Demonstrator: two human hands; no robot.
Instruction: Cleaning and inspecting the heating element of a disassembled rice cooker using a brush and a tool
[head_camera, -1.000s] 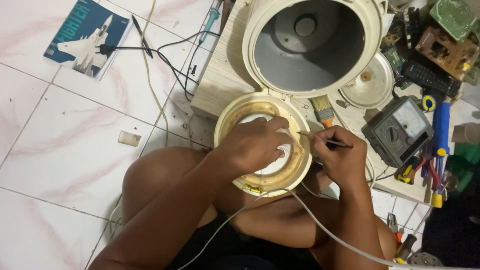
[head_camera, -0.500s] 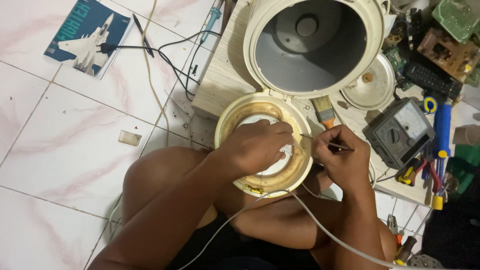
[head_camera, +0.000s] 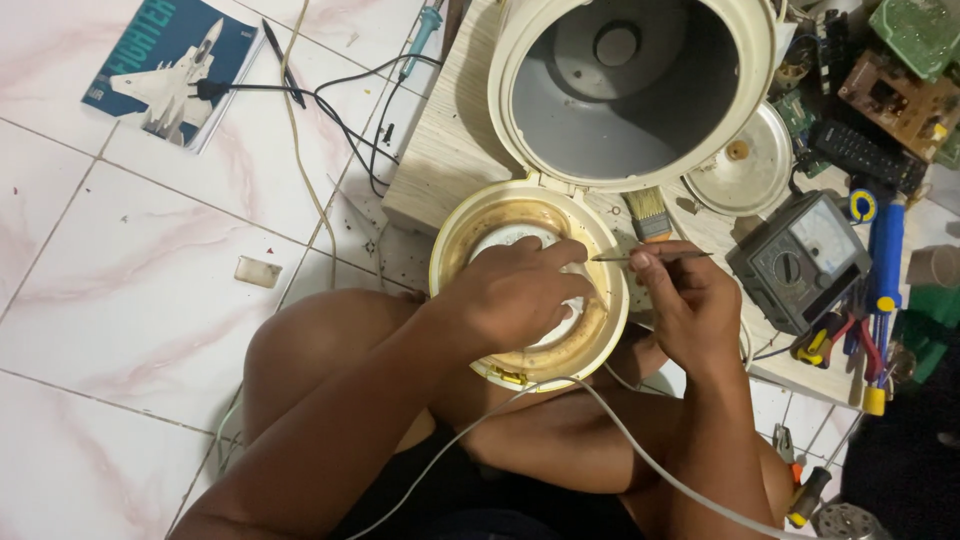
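Head view looked down on one person seated on a pale pink-veined tiled floor (head_camera: 130, 330), with one cream-coloured round rice cooker (head_camera: 640, 95) standing open on a low light-wood counter (head_camera: 450, 150). Its one hinged lid, a yellowed cream ring with a white centre plate (head_camera: 525, 285), lay folded down towards the person's lap, touching the cooker body at the hinge. The left hand (head_camera: 515, 295) lay spread over the white centre of the lid, fingers curled down and pressing on it; whether it gripped any part could not be told. The right hand (head_camera: 690, 305) was clenched round one thin dark metal probe (head_camera: 650, 257), whose tip pointed left to the lid's rim, just beside the left hand's fingers. One white cable (head_camera: 650, 455) ran from under the lid across the person's legs. Near the right hand lay one small wooden-handled paintbrush (head_camera: 648, 213), one round silver metal plate (head_camera: 745, 165) and one dark grey analogue meter with a pale dial (head_camera: 800, 262). One blue-handled tool (head_camera: 885, 255) lay right of the meter. Well apart on the floor lay one blue booklet showing a jet aircraft (head_camera: 165, 65), with black wires (head_camera: 330, 110) trailing beside it.
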